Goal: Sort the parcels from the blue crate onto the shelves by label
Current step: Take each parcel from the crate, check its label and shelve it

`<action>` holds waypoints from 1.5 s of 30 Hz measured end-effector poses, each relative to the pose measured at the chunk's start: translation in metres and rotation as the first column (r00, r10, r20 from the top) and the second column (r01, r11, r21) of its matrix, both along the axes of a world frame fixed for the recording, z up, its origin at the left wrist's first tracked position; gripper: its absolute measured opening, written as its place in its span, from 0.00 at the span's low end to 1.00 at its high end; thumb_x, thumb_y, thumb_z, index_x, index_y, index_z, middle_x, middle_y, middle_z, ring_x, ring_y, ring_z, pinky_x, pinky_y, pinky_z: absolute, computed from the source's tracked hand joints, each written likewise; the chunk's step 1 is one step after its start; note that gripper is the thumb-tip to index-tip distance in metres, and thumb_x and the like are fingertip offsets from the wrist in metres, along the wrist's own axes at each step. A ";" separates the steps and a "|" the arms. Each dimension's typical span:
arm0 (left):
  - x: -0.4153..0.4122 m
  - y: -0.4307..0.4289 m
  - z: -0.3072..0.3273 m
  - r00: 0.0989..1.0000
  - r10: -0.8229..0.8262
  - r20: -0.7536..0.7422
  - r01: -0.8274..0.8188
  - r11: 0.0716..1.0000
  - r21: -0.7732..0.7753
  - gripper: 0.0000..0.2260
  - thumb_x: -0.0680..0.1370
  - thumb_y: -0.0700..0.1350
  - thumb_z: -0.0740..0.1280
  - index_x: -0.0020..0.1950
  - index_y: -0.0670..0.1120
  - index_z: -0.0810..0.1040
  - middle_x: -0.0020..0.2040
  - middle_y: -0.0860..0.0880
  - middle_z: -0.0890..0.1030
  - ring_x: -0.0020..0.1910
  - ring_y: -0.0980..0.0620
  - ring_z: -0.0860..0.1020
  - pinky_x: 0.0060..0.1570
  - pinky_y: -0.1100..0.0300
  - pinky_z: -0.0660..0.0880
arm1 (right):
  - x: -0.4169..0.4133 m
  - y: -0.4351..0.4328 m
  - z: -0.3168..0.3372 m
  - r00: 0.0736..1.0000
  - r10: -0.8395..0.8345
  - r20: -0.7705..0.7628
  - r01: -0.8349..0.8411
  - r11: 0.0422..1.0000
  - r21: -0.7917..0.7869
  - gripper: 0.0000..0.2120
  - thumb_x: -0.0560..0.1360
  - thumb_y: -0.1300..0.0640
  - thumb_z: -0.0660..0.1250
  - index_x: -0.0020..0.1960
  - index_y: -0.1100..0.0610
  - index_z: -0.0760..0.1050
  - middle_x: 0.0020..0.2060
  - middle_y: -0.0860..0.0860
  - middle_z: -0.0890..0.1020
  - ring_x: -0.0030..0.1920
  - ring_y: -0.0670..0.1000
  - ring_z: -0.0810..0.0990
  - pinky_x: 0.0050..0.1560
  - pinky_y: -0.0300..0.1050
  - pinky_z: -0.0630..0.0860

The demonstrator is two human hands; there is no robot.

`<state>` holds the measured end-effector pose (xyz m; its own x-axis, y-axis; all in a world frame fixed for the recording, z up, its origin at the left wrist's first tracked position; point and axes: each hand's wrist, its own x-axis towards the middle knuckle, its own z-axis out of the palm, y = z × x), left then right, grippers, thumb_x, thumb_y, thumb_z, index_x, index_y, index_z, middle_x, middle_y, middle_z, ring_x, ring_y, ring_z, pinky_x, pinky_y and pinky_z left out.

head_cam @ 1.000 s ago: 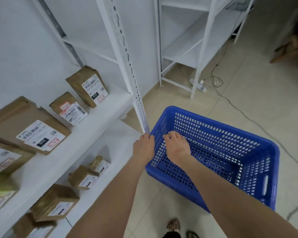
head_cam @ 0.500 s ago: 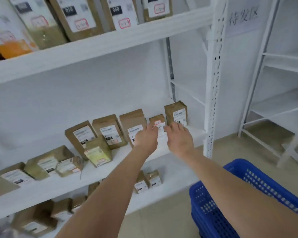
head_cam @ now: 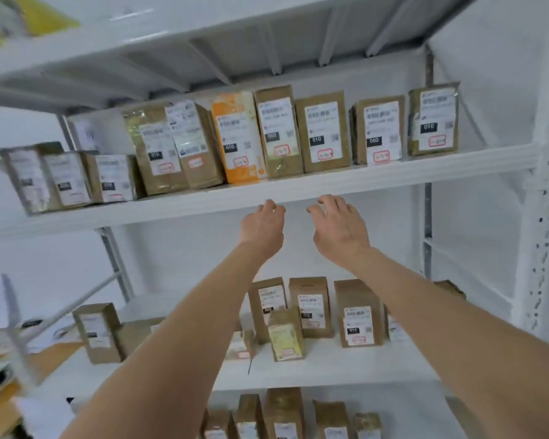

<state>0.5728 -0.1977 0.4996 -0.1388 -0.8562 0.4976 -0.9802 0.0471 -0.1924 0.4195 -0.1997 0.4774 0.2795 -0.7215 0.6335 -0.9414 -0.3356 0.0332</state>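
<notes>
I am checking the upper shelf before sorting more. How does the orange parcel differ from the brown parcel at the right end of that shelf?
The orange parcel is orange-wrapped; the right-end parcel is brown. The orange parcel stands mid-row, neighbours on both sides; the right-end parcel has bare shelf to its right. Both stand upright with a white label marked 010.
</notes>
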 end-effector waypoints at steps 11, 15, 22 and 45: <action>0.202 0.001 0.094 0.993 0.084 0.080 -0.068 0.980 -0.188 0.20 0.78 0.41 0.61 0.69 0.46 0.66 0.66 0.46 0.68 0.63 0.46 0.71 0.42 0.53 0.70 | 0.207 -0.013 0.099 0.998 0.035 0.045 -0.026 0.982 -0.189 0.22 0.76 0.61 0.61 0.69 0.54 0.66 0.70 0.54 0.65 0.70 0.55 0.62 0.66 0.49 0.62; 0.272 -0.007 0.113 0.992 0.105 0.071 -0.086 0.968 -0.236 0.18 0.78 0.42 0.61 0.68 0.46 0.67 0.65 0.46 0.69 0.62 0.46 0.71 0.46 0.53 0.71 | 0.281 -0.021 0.112 0.993 0.093 0.079 -0.075 0.976 -0.204 0.24 0.76 0.59 0.62 0.72 0.54 0.64 0.70 0.54 0.65 0.71 0.55 0.62 0.67 0.49 0.63; 0.357 -0.036 0.129 0.990 0.141 0.015 -0.132 0.952 -0.275 0.19 0.77 0.41 0.61 0.69 0.45 0.67 0.65 0.46 0.69 0.62 0.46 0.72 0.44 0.54 0.72 | 0.374 -0.054 0.143 0.989 0.143 0.047 -0.130 0.969 -0.208 0.33 0.77 0.58 0.62 0.78 0.52 0.51 0.76 0.53 0.55 0.76 0.55 0.52 0.73 0.50 0.57; 0.555 -0.133 0.171 0.990 0.115 0.086 -0.098 0.978 -0.184 0.37 0.70 0.49 0.75 0.74 0.46 0.59 0.68 0.46 0.69 0.67 0.44 0.68 0.63 0.50 0.69 | 0.557 -0.156 0.175 0.996 -0.074 -0.053 0.071 0.996 -0.056 0.26 0.74 0.55 0.70 0.69 0.56 0.65 0.65 0.53 0.70 0.65 0.56 0.67 0.56 0.50 0.69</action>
<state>1.1281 -0.3308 0.6710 -0.1062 -0.7673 0.6325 -0.9543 -0.1000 -0.2816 0.9764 -0.3556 0.6520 0.2631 -0.7063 0.6572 -0.9594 -0.2631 0.1014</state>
